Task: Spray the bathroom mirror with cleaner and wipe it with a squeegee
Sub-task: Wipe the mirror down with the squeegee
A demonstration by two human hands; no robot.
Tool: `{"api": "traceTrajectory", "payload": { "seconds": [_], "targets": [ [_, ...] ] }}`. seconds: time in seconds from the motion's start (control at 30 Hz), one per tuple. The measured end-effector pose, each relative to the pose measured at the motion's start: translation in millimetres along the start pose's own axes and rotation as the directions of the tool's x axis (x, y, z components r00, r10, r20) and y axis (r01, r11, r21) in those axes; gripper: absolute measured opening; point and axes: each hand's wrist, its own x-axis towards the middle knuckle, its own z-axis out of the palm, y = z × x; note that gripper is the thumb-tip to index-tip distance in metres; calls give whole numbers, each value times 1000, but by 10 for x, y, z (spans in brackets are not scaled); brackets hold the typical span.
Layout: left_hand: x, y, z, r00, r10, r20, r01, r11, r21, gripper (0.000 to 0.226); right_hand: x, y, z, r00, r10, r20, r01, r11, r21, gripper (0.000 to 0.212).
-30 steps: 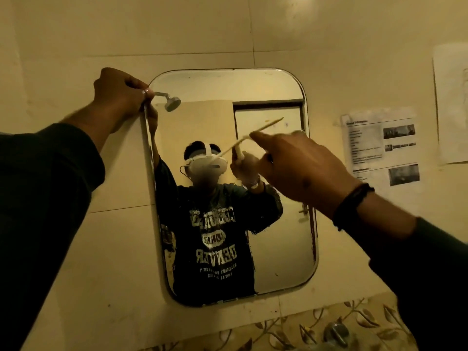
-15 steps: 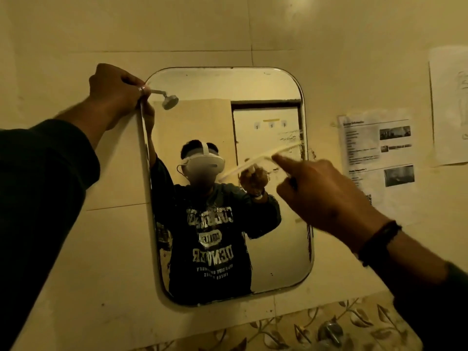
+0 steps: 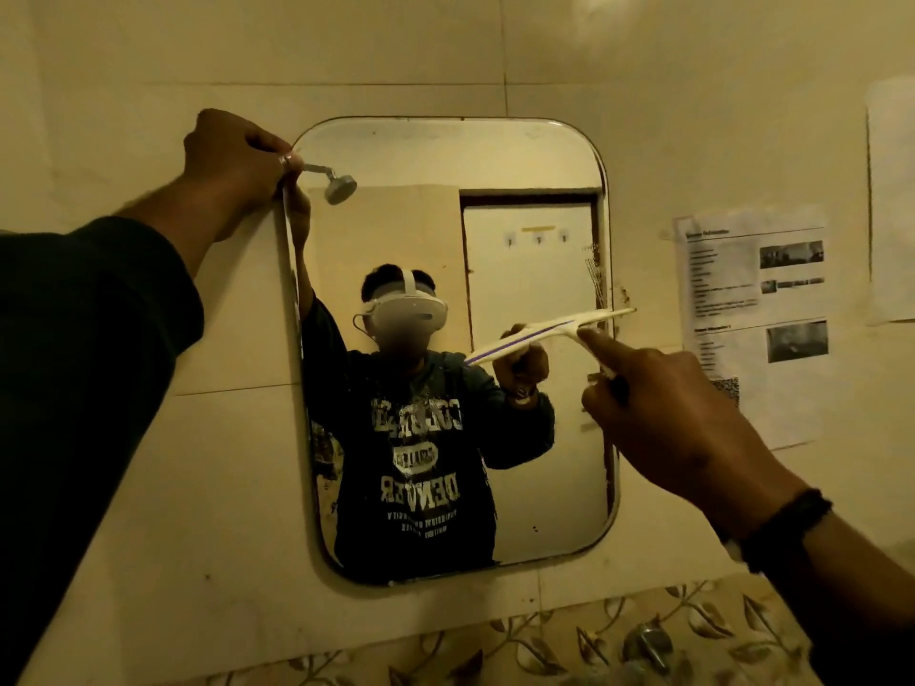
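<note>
squeegee now halfway down the right side of the mirror

compared with a second ago the right hand (image 3: 678,418) has dropped lower and drifted right; the squeegee (image 3: 549,334) went with it, from the upper middle of the mirror (image 3: 445,156) to about mid height at the right edge; the blade is a bit flatter now too, but it's tilted with the right end higher; that right tip pokes just past the mirror's edge onto the tiled wall (image 3: 148,487)

grip: right hand is wrapped round the handle, index finger stretched out along it toward the blade; the blade sits up and left of the knuckles, against the glass as far as i can tell

left hand (image 3: 232,160) hasn't moved; fingers curled over the mirror's top left corner, holding the rim

printed sheet (image 3: 752,319) is stuck on the wall just right of the mirror
</note>
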Motion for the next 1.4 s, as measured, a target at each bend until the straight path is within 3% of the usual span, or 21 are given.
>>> {"api": "traceTrajectory", "payload": {
  "seconds": [0.3, 0.43, 0.6, 0.9, 1.03, 1.2, 1.3, 1.4],
  "targets": [
    [-24, 30, -10, 1000, -13, 21, 13, 1000, -1, 29, 480, -306, -288, 990, -83, -113, 83, 997, -6, 47],
    [-12, 11, -6, 1000, -12, 15, 12, 1000, 0, 27, 88, -133, 5, 998, -13, -61, 16, 998, 58, 49],
    [-19, 24, -2, 1000, -16, 10, 16, 1000, -15, 25, -294, 56, 224, 996, 74, 47, -74, 997, 12, 55],
    [-25, 33, -17, 1000, -21, 13, 21, 1000, -8, 24, 224, -604, 44, 986, -165, -30, 164, 986, -27, 40],
    [13, -4, -7, 1000, -10, 16, 10, 1000, -14, 21, 138, -601, 249, 987, -155, -41, 152, 986, -65, 42],
    [29, -16, -1, 1000, -4, 5, 4, 1000, -21, 19, -378, -412, 501, 991, -131, 17, 132, 989, -74, 59],
    [27, -21, -1, 1000, -6, 4, 6, 1000, -26, 20, -392, -430, 466, 992, -117, 50, 120, 991, -52, 58],
    [19, -20, 3, 1000, -2, 11, 3, 1000, -27, 21, -194, -629, 354, 982, -186, -19, 185, 981, -53, 50]
  ]
}}
